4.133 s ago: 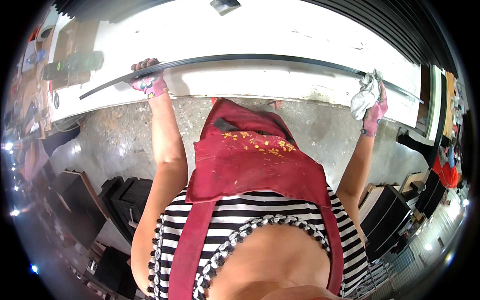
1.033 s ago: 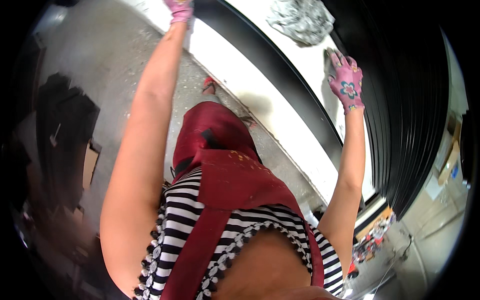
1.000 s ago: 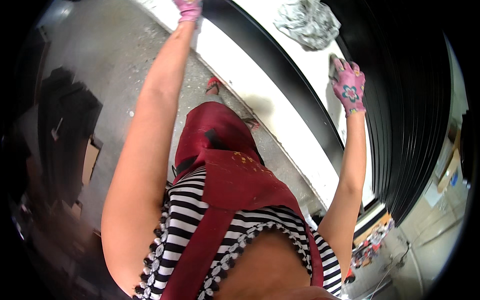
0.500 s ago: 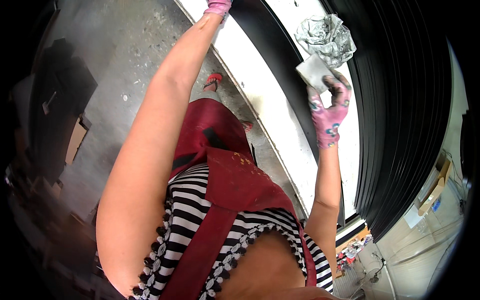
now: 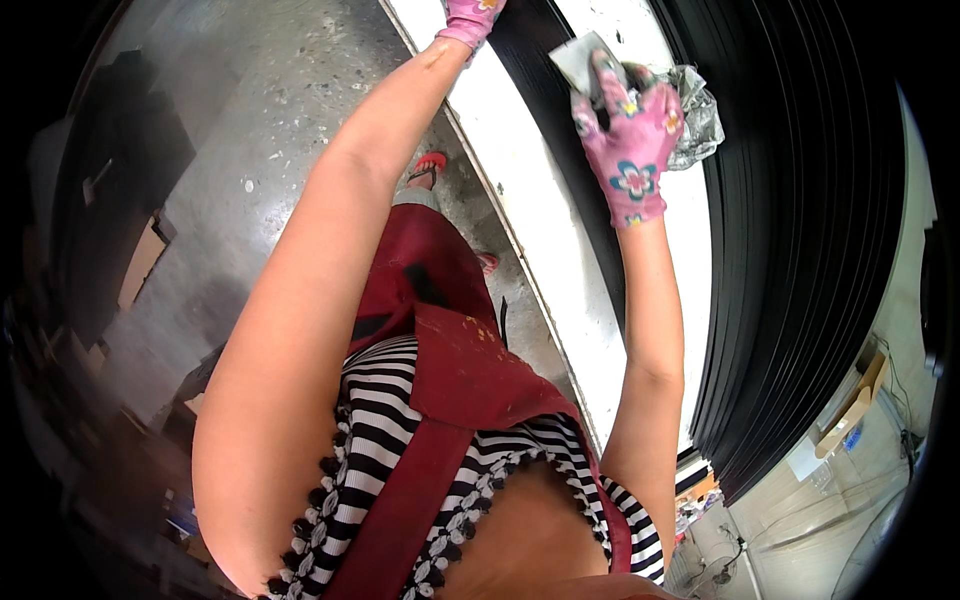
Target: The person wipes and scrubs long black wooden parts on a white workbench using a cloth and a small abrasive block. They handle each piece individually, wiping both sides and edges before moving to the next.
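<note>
My right hand (image 5: 632, 150), in a pink flowered glove with darkened fingertips, grips a flat grey-white pad (image 5: 578, 62). Thumb and fingers hold it over the long black strip (image 5: 545, 85), and its lower face is hidden; whether it touches the strip I cannot tell. Beside the glove, partly covered by it, lies a crumpled grey-white sheet or cloth (image 5: 700, 125). At the top edge is my left hand (image 5: 472, 20), in a matching glove, near the strip. Its fingers are mostly cut off by the frame. The strip lies lengthwise on a white bench top (image 5: 545, 210).
Many long black strips (image 5: 770, 230) are packed together along the right of the bench. Left of the bench edge is a stained concrete floor (image 5: 270, 130). Cardboard (image 5: 143, 265) leans at the far left, and a cardboard box (image 5: 855, 405) sits at the lower right.
My right hand has moved forward and to the left with the pad, its back now turned up. It now partly covers the crumpled sheet. My left hand appears slightly further right.
</note>
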`<state>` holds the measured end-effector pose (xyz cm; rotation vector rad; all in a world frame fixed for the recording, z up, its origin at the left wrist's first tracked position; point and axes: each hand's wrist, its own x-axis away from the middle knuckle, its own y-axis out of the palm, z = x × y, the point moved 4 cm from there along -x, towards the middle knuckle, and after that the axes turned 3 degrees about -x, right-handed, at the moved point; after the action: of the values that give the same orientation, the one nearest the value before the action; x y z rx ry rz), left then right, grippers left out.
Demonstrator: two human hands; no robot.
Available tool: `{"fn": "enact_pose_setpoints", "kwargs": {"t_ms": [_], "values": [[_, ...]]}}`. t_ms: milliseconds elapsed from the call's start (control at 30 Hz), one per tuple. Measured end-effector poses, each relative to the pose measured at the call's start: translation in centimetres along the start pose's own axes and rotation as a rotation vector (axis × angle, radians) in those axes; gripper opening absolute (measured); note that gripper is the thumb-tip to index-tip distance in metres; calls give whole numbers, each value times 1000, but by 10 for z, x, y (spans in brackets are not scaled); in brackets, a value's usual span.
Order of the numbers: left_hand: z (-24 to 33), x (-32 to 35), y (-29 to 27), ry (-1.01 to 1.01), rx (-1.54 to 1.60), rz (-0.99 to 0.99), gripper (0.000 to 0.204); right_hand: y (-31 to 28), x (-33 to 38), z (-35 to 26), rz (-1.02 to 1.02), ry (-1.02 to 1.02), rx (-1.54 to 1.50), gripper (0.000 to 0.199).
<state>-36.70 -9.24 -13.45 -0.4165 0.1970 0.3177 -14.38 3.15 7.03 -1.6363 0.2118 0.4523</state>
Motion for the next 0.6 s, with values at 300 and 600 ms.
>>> {"fn": "enact_pose_setpoints", "kwargs": {"t_ms": [300,600], "values": [[-33,0,11,149,66,-7,13,49,-117,-32,34,-86,15,48],[8,9,1,235,-56,33,15,-1,-28,-2,-133,-55,43,46]]}}
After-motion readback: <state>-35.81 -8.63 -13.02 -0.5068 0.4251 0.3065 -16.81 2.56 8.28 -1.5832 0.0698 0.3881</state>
